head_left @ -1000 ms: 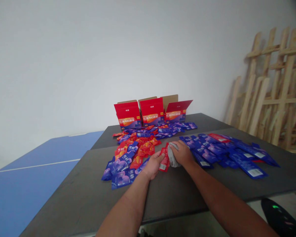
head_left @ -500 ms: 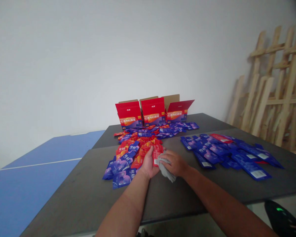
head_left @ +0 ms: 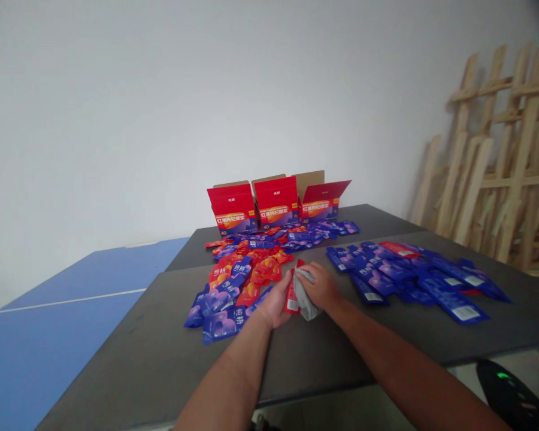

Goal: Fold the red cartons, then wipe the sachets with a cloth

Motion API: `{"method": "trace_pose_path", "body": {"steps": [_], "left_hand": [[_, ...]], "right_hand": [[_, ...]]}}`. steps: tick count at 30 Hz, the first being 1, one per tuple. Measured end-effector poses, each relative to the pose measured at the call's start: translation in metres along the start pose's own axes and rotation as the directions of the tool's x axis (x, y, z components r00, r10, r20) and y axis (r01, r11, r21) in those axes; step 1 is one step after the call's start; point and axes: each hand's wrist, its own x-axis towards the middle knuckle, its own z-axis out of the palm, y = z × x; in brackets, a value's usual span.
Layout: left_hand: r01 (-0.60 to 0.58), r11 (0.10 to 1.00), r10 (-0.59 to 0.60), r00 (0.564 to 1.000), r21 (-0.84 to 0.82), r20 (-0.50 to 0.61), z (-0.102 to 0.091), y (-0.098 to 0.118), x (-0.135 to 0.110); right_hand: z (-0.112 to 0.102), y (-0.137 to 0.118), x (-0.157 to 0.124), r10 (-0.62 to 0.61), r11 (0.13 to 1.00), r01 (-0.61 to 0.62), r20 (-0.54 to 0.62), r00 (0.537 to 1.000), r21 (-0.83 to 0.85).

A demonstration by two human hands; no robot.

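My left hand (head_left: 276, 304) grips a red sachet (head_left: 291, 296) upright over the dark table (head_left: 161, 359). My right hand (head_left: 320, 286) is closed on a grey cloth (head_left: 303, 299) pressed against that sachet. Just left of my hands lies a pile of red and blue sachets (head_left: 233, 281). To the right spreads a group of mostly blue sachets (head_left: 408, 275).
Three open red boxes (head_left: 276, 203) stand at the table's far end with more sachets before them. A blue table (head_left: 49, 311) adjoins on the left. Wooden frames (head_left: 498, 167) lean against the wall at right. A dark object with a green light (head_left: 507, 389) sits low right.
My hands shifted left with the sachet and cloth, then back toward the middle. The cloth went on rubbing against the red sachet.
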Motion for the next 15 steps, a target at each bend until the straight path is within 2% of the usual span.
{"method": "trace_pose_path", "body": {"steps": [6, 11, 13, 15], "left_hand": [[0.021, 0.999, -0.018, 0.998, 0.048, -0.057, -0.001, -0.001, -0.001], [0.074, 0.997, -0.074, 0.995, -0.005, -0.062, -0.002, 0.005, -0.005], [0.059, 0.996, -0.062, 0.997, -0.069, -0.047, -0.003, 0.01, -0.005], [0.017, 0.992, -0.022, 0.999, -0.129, -0.04, -0.005, 0.013, -0.003]], "right_hand": [[-0.005, 0.008, 0.008, 0.183, 0.983, -0.182, -0.135, 0.974, 0.025], [-0.011, 0.019, 0.014, 0.384, 0.923, -0.378, -0.174, 0.907, 0.065], [-0.013, 0.018, 0.015, 0.392, 0.92, -0.385, -0.185, 0.901, 0.073], [-0.013, 0.011, 0.012, 0.307, 0.952, -0.299, -0.171, 0.936, 0.069]]}}
